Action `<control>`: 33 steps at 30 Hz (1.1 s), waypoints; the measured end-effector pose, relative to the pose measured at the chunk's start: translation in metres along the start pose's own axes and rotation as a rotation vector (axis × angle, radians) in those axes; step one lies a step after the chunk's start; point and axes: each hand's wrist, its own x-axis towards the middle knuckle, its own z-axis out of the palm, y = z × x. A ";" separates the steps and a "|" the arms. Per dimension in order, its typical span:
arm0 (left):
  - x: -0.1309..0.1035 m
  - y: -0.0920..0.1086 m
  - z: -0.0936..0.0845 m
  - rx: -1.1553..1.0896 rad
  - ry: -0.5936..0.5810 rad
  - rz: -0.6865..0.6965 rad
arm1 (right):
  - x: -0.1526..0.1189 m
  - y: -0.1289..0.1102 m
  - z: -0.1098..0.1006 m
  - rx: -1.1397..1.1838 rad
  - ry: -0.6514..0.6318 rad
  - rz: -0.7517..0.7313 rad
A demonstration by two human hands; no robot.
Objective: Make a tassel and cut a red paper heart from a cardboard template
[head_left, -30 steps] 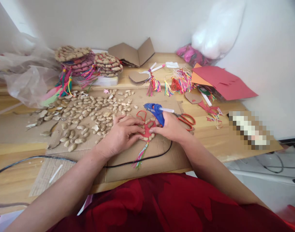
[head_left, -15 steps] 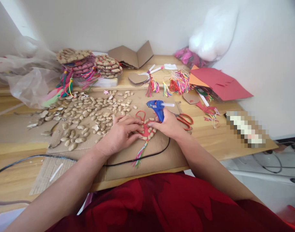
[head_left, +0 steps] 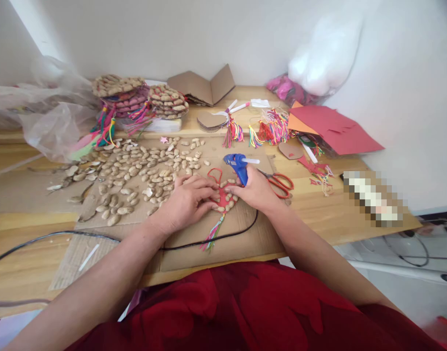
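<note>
Brown flat cardboard (head_left: 194, 258) carries loose tan peanuts (head_left: 133, 171) at ten o'clock; red paper sheets (head_left: 342, 129) lie at two.

The left hand (head_left: 189, 197) touches the central red peanut-edged heart (head_left: 222, 196), fingers curled, pinch unclear; the right hand (head_left: 259, 190) grips a blue plastic glue gun (head_left: 235, 161).

A black cable (head_left: 62, 232) crosses the multicoloured tassel (head_left: 218, 225) at six.

Since a second ago, the right thumb has moved towards twelve.

Your left hand (head_left: 190, 197) is touching the left side of the ornament (head_left: 222, 197), while your right hand (head_left: 258, 190) is holding the glue gun (head_left: 240, 168) at its right. The ornament is lying on the cardboard (head_left: 187, 259), its tassel (head_left: 214, 231) pointing toward you. Loose peanuts (head_left: 132, 163) are spreading leftward; scissors (head_left: 281, 184) are lying right. Behind, peanut stacks (head_left: 168, 102) are sitting left, folded cardboard (head_left: 199, 85) is standing mid-shelf, and paper sheets (head_left: 340, 126) are lying far right.
</note>
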 end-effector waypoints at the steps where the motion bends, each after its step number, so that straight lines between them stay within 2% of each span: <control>1: 0.000 0.000 0.000 -0.002 0.001 0.005 | 0.000 0.000 0.000 0.013 -0.001 -0.003; 6: 0.000 0.000 0.000 0.006 0.032 0.024 | 0.000 0.010 0.002 0.205 0.022 0.013; 9: 0.001 0.002 -0.005 0.006 0.105 0.037 | 0.003 0.013 0.001 0.426 0.082 0.058; 12: 0.003 0.004 -0.012 0.019 0.210 0.041 | 0.003 0.007 -0.003 0.700 0.084 0.132; 16: 0.003 0.007 -0.017 0.052 0.298 0.054 | 0.002 -0.004 -0.011 0.915 0.005 0.189; 23: 0.002 0.010 -0.014 0.060 0.262 0.012 | 0.002 0.001 -0.014 1.209 -0.210 0.220; 27: 0.002 0.010 -0.014 0.049 0.276 0.028 | 0.001 0.001 -0.017 1.275 -0.315 0.219; 33: 0.000 0.019 -0.009 0.061 0.288 0.117 | -0.002 -0.003 -0.015 1.296 -0.343 0.192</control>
